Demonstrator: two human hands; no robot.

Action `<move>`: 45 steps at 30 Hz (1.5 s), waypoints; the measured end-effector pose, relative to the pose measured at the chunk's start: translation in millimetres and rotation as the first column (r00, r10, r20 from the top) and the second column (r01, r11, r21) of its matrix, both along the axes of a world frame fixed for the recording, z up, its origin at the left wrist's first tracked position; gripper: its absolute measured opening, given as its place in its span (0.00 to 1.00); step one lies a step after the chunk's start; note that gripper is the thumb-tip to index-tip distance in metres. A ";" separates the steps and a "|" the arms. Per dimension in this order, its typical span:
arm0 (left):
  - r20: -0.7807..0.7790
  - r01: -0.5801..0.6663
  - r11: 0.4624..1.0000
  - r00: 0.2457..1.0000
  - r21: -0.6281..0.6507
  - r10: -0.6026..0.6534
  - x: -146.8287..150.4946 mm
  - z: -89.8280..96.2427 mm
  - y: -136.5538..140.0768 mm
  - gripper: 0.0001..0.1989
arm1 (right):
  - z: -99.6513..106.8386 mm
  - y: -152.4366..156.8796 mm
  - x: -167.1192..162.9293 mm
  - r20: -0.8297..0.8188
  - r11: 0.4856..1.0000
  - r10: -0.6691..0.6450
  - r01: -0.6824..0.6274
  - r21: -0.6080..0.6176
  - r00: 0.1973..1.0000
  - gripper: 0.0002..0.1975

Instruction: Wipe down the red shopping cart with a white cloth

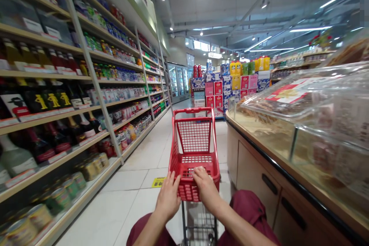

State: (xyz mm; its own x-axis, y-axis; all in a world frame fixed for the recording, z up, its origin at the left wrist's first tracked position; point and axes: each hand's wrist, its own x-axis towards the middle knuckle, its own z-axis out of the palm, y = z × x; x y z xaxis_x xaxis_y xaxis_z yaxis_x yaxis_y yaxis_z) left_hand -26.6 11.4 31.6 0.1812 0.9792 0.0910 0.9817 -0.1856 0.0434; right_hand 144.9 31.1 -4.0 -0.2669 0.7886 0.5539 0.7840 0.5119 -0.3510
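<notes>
A small red shopping cart [193,157] stands in front of me, its plastic mesh basket on a dark metal frame. Nothing shows lying in the basket. My left hand [168,196] holds the basket's near left corner, with the fingers reaching forward over the rim. At the near right part of the rim, my right hand [206,187] is laid over the edge, its fingers pointing into the basket. Both palms face down and hide parts of the rim, including any handle there.
Long shelves [115,103] of bottles and cans line the left. A glass-sided counter [259,138] with clear plastic lids runs close along the right. Stacked boxes [213,94] stand ahead, beyond the tiled floor [138,178] with its yellow sticker [158,182]. Glass-door fridges [178,78] are farther back.
</notes>
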 end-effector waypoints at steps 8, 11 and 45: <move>0.035 0.145 0.988 0.988 0.060 -0.148 13.4 -1.9 -0.8 0.32 | -15.0 9.6 52.7 -0.136 0.986 -0.119 0.134 0.103 0.984 0.17; 0.051 0.167 0.984 0.984 0.054 -0.170 21.3 0.4 0.4 0.31 | -18.1 4.0 10.3 -0.157 0.992 0.008 0.012 0.129 0.988 0.20; -0.024 0.107 0.993 0.994 0.049 -0.106 52.3 14.8 6.6 0.24 | -63.4 -0.4 86.6 -0.231 0.980 -0.145 0.172 0.102 0.962 0.27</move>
State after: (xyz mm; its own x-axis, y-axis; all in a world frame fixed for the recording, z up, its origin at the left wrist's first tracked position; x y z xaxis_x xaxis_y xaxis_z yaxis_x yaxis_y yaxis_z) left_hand 25.7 18.0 46.4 0.2863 0.9487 0.1341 0.9569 -0.2904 0.0110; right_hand 231.5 30.7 -67.4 -0.0034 0.7350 0.6781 0.7680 0.4362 -0.4689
